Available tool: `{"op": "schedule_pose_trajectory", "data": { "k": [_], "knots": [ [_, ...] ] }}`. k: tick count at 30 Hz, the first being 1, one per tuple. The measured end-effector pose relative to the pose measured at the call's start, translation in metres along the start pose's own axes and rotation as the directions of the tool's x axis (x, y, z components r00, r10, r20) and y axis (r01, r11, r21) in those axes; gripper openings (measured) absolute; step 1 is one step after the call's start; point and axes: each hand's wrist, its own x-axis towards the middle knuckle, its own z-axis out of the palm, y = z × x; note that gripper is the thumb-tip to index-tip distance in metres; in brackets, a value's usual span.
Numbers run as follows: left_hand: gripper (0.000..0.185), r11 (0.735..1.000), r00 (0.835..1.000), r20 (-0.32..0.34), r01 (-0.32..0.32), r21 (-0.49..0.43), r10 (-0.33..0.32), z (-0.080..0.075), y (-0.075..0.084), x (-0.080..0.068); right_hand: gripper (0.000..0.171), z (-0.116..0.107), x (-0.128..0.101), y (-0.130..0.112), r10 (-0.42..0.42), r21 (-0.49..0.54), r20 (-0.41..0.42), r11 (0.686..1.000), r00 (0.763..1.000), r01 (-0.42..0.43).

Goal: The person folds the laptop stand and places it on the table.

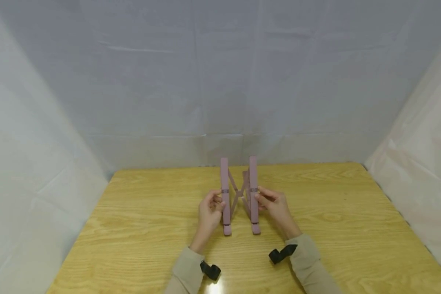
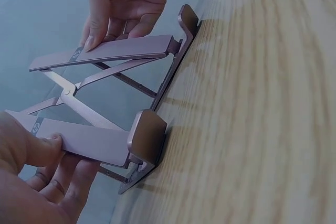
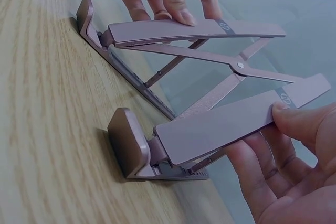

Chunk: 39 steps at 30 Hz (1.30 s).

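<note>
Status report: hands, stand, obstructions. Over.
Left hand and right hand gripping opposite sides of pink stand. Unfolded, on wooden table. No obstruction visible.

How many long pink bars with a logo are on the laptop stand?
2: the left bar and the right bar, with crossed struts between them. None seems hidden.

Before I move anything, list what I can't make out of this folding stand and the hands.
Head view: emblem on the long, flat mauve left bar, too small to read.
Left wrist view: wrist end of the bare left hand, cut off by the left edge.
Right wrist view: some fingertips of the bare right hand, hidden behind the matching right bar.
</note>
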Motion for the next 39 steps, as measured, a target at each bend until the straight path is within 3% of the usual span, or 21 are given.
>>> {"op": "schedule_pose_trajectory", "data": {
  "k": [13, 27, 36, 39],
  "knots": [
    [0.033, 1.0, 1.0, 0.014, 0.002, -0.006, -0.002, 0.002, 0.002, -0.002, 0.042, 0.006, -0.003, 0.0, -0.02, 0.015, 0.029, 1.0, 0.999, 0.019],
    [0.031, 0.999, 0.999, 0.031, 0.038, -0.006, -0.038, 0.006, 0.005, -0.004, 0.04, 0.015, -0.004, -0.002, -0.032, 0.015, 0.004, 0.999, 0.999, 0.032],
    [0.027, 1.0, 0.999, 0.049, -0.013, 0.022, 0.012, 0.005, 0.044, -0.013, 0.039, 0.022, -0.008, 0.0, -0.089, -0.019, 0.059, 0.996, 0.994, 0.09],
    [0.028, 1.0, 0.999, 0.049, 0.002, 0.029, -0.003, 0.007, 0.044, -0.014, 0.039, 0.023, -0.01, -0.002, -0.083, -0.012, 0.055, 0.996, 0.995, 0.084]
  ]
}}
